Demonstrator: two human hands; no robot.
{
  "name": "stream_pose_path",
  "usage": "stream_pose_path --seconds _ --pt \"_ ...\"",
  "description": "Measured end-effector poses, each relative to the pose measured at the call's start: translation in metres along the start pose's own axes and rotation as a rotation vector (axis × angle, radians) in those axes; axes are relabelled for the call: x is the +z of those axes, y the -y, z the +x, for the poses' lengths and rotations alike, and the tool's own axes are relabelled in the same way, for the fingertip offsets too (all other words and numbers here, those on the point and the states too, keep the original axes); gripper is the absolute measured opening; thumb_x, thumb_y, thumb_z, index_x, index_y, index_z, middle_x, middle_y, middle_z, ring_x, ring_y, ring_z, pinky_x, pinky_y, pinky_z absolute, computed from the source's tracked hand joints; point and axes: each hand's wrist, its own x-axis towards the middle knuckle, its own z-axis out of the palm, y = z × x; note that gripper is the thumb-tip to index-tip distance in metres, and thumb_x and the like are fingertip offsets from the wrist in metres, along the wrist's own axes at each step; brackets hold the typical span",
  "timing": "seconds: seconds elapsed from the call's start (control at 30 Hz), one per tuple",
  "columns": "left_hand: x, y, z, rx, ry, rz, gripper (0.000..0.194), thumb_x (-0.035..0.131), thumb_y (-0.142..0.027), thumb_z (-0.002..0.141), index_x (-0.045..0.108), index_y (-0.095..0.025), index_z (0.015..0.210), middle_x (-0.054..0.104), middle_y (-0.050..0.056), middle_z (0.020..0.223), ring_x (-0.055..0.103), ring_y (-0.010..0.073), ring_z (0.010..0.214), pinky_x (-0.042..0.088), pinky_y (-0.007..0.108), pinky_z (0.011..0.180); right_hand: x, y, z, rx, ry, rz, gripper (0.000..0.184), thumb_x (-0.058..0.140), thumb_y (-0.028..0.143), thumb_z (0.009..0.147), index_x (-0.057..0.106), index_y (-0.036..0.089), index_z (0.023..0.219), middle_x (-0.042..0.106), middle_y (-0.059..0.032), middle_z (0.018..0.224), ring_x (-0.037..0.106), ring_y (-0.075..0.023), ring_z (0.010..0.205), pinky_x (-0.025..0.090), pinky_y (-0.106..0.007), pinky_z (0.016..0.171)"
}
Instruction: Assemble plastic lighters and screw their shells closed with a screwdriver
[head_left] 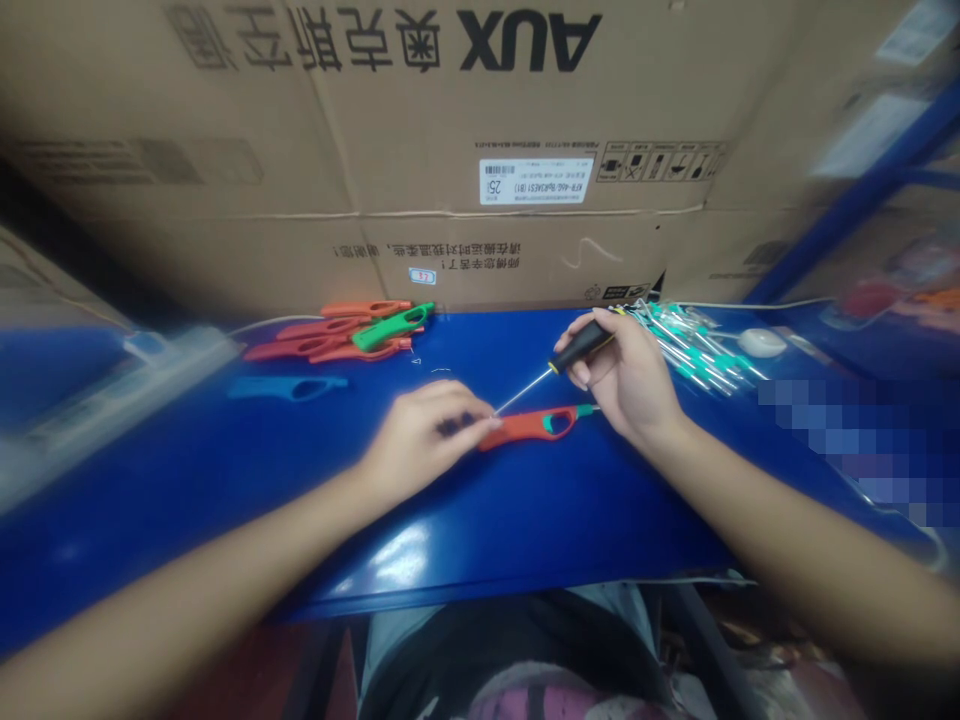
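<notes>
My right hand (637, 375) is closed around the black handle of a screwdriver (581, 348). The screwdriver's thin shaft slants down left, its tip close to my left thumb. My left hand (424, 430) is closed, thumb and fingers at the left end of an orange gas lighter (521, 428) lying on the blue tabletop (570, 510). Small dark pieces (454, 422) show among the left fingers; I cannot tell what they are. The lighter has a green trigger inside its loop and a green collar at its right end, where a metal rod begins, partly hidden by my right wrist.
Several orange lighter casings (322, 338) lie piled at the back left, with a green casing (394, 326) on top and a blue casing (285, 388) in front. Metal rods with green ends (694, 350) lie back right beside a white rounded object (761, 343). A cardboard box (420, 160) stands behind.
</notes>
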Motion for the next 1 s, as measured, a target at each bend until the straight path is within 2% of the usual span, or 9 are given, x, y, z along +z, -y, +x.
stream_pose_path --seconds 0.27,0.57,1.0 --pt "0.001 0.000 0.001 0.003 0.006 -0.002 0.011 0.073 -0.027 0.090 0.077 -0.017 0.089 0.073 0.004 0.085 0.065 0.0124 0.075 0.051 0.023 0.069 0.002 0.001 -0.002 -0.005 0.020 -0.022 0.023 0.064 0.037 0.084 0.066 0.017 0.073 0.070 -0.0043 0.070 0.051 -0.0085 0.043 0.039 -0.024 0.042" --pt "0.002 0.003 -0.001 0.040 0.027 0.044 0.010 0.072 -0.027 0.091 0.076 -0.018 0.090 0.072 0.003 0.085 0.066 0.0123 0.077 0.052 0.023 0.071 0.003 0.004 -0.008 -0.090 0.046 -0.102 0.023 0.064 0.038 0.087 0.065 0.017 0.075 0.069 -0.0041 0.070 0.057 -0.0108 0.048 0.041 -0.024 0.042" --pt "0.001 0.002 -0.001 0.037 0.047 0.070 0.015 0.069 -0.030 0.093 0.076 -0.018 0.090 0.073 0.005 0.085 0.067 0.0144 0.077 0.053 0.025 0.070 0.005 0.004 -0.011 -0.133 0.029 -0.152 0.021 0.062 0.037 0.089 0.064 0.020 0.077 0.069 -0.0025 0.071 0.053 -0.0095 0.047 0.042 -0.024 0.042"
